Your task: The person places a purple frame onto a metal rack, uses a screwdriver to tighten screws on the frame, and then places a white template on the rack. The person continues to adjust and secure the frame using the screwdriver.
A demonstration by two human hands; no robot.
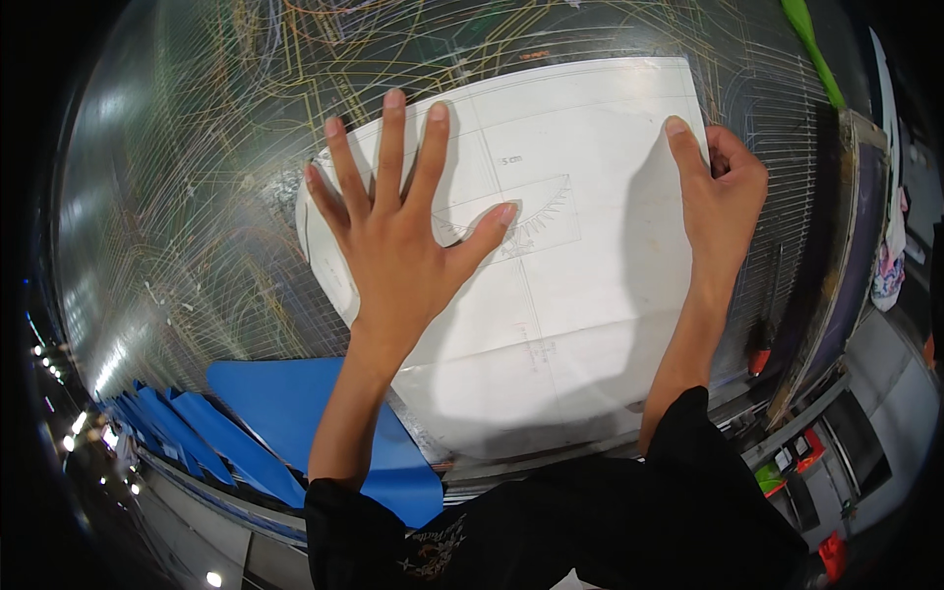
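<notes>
Big white paper sheet (580,295) w/ faint pencil pattern lines, lying flat on glossy grid-marked cutting table (197,197), centre-right of scene, near edge reaching almost to table's near rim. Left hand (398,241) pressed palm-down on sheet's left part, fingers (391,138) spread wide, tips at far-left edge of paper, thumb out to the right over a drawn curved shape. Holding nothing, just pinning. Right hand (723,197) at sheet's right edge, index finger stretched flat toward far-right corner, other fingers curled in; whether pinching the edge or only resting on it, cannot tell. Blue pieces (295,413) fanned out near-left, partly under left forearm, just beside paper's near-left corner. Green strip (811,44) far right, well apart. Dark sleeves at near edge.

Risks, as judgement: table looks slick, so uneven push from either hand could skew sheet or buckle middle. Right edge near table side, could slide off. Forearm might drag blue pieces.
</notes>
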